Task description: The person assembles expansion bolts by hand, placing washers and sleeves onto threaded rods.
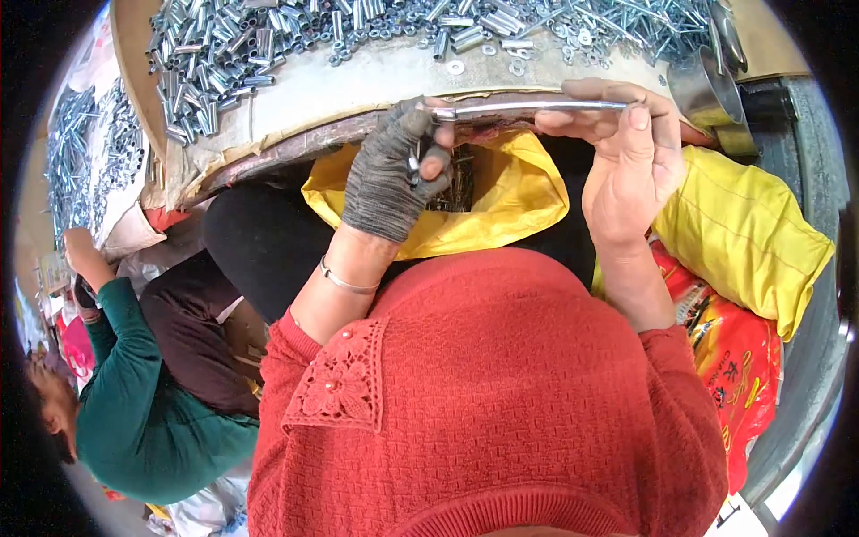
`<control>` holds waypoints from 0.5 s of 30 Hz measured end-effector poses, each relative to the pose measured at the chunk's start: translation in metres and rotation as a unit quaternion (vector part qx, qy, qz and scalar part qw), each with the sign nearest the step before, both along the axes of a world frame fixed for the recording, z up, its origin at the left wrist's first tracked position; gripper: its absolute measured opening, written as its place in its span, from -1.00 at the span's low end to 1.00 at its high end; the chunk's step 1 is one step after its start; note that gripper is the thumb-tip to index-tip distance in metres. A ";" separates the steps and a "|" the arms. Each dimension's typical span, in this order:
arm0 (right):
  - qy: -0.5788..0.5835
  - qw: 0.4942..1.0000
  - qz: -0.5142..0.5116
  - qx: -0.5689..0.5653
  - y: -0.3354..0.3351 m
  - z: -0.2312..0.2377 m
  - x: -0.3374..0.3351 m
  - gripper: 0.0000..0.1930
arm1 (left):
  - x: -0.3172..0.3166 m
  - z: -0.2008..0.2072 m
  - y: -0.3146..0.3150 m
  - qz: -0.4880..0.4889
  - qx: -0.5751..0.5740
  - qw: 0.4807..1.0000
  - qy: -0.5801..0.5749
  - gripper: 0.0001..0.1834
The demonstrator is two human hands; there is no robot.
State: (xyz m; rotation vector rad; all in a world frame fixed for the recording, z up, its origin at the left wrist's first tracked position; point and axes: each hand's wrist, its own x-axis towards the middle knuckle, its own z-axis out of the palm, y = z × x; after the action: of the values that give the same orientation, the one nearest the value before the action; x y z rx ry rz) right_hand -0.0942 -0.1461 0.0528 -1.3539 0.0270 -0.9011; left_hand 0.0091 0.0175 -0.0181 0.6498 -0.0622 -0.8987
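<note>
My left hand (pixel 394 170), in a grey striped glove with bare fingertips, is closed round a short metal sleeve (pixel 444 115) at the left end of a long, thin metal rod (pixel 537 106). Another small shiny metal piece (pixel 413 168) shows between its lower fingers. My right hand (pixel 635 152), bare, pinches the rod's right end between thumb and fingers, its other fingers stretched out. The rod lies nearly level above the front edge of the worktable (pixel 376 85). Below my hands, a yellow sack (pixel 523 192) stands open with thin metal pieces inside.
Metal sleeves (pixel 259 45), washers (pixel 517 66) and a heap of long screws (pixel 644 22) lie on the table. A metal bowl (pixel 702 89) stands at the right. Beside me are a yellow sack (pixel 752 233) and a red bag (pixel 743 385). A co-worker in a green sleeve (pixel 125 331) sits left.
</note>
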 end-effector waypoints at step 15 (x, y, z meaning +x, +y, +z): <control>0.321 0.917 0.236 -0.018 0.016 -0.037 0.021 -0.78 | 0.008 0.005 -0.002 -0.088 0.111 0.986 -0.084 -0.68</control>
State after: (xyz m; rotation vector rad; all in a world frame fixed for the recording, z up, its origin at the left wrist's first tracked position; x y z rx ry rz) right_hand -0.0735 -0.1306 0.0156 -1.5501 0.1815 -0.0284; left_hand 0.0174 0.0157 -0.0127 0.9394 -0.1752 -1.0281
